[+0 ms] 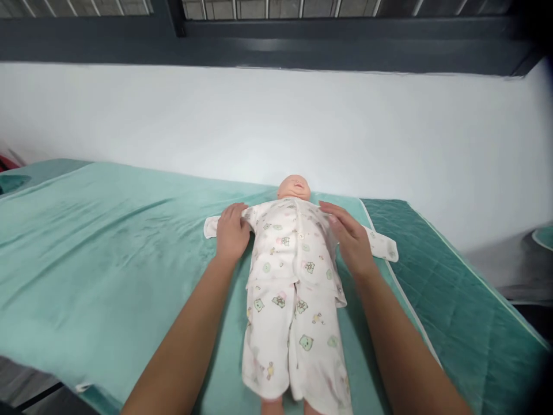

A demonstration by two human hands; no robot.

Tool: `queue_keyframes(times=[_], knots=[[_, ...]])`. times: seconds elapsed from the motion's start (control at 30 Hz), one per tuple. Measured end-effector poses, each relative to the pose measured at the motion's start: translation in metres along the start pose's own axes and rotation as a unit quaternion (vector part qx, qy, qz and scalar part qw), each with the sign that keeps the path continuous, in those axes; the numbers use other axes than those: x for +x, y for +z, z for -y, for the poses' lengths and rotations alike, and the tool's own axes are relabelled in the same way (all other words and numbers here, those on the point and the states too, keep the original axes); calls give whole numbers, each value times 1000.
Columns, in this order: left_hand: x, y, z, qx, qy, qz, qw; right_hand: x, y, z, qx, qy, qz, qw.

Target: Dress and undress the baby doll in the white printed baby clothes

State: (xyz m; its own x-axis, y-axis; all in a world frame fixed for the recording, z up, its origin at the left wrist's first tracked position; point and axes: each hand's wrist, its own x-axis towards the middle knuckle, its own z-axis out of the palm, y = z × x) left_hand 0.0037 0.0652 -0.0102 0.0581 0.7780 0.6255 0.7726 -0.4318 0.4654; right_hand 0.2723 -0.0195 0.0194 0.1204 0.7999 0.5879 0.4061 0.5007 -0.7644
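Note:
A baby doll [294, 187] lies on its back, head toward the wall, both arms stretched out to the sides. It wears a white printed top [276, 242] and matching pants [268, 334], with its lower legs bare at the bottom edge. My left hand [233, 230] rests over the sleeve at the left, its fingers laid across the cloth and partly hidden from view. On the other side, my right hand [348, 233] lies along the shoulder and sleeve, fingers stretched out. The sleeve ends [382, 246] stick out beyond both hands.
A light green sheet [108, 259] covers the bed under the doll. To the right is a darker green quilted cover [453, 288]. Behind the bed stands a white wall [259, 121], with a dark frame and barred window [276, 43] above it.

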Motion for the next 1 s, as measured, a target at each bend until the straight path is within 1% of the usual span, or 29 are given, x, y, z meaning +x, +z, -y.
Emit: queue_keyframes(times=[0.07,0.13,0.17,0.23,0.3,0.33,0.37,0.43,0.53,0.6,0.67,0.8,0.87,1.0], knots=[[-10,-15,18,62,-26,12,998,-12,-16,-14,-84,25,-63,994],[-18,-32,37,117,-60,34,991,-27,-39,-33,-216,44,-104,970],[-21,-40,45,132,-74,46,987,-36,-52,-43,-275,46,-97,956],[-24,-51,57,132,-94,71,984,-54,-78,-62,-359,53,-68,930],[-26,-56,64,116,-109,86,983,-68,-99,-75,-418,75,-53,904],[-26,-56,65,113,-115,89,983,-73,-106,-78,-437,103,-49,892],[-26,-56,65,112,-119,87,983,-77,-110,-79,-448,135,-44,883],[-27,-54,64,111,-125,76,983,-79,-111,-77,-458,197,-31,866],[-28,-54,63,63,-139,52,987,-77,-106,-72,-464,240,-16,853],[-28,-55,64,14,-152,39,987,-75,-104,-72,-463,243,-17,852],[-26,-56,65,-15,-159,29,987,-75,-106,-75,-455,239,-18,858],[-25,-56,68,-17,-162,4,987,-76,-111,-80,-414,243,-27,877],[-24,-55,69,-20,-164,-5,986,-75,-111,-80,-382,244,-42,890],[-25,-56,69,-34,-154,-23,987,-72,-106,-73,-319,213,-92,919]])
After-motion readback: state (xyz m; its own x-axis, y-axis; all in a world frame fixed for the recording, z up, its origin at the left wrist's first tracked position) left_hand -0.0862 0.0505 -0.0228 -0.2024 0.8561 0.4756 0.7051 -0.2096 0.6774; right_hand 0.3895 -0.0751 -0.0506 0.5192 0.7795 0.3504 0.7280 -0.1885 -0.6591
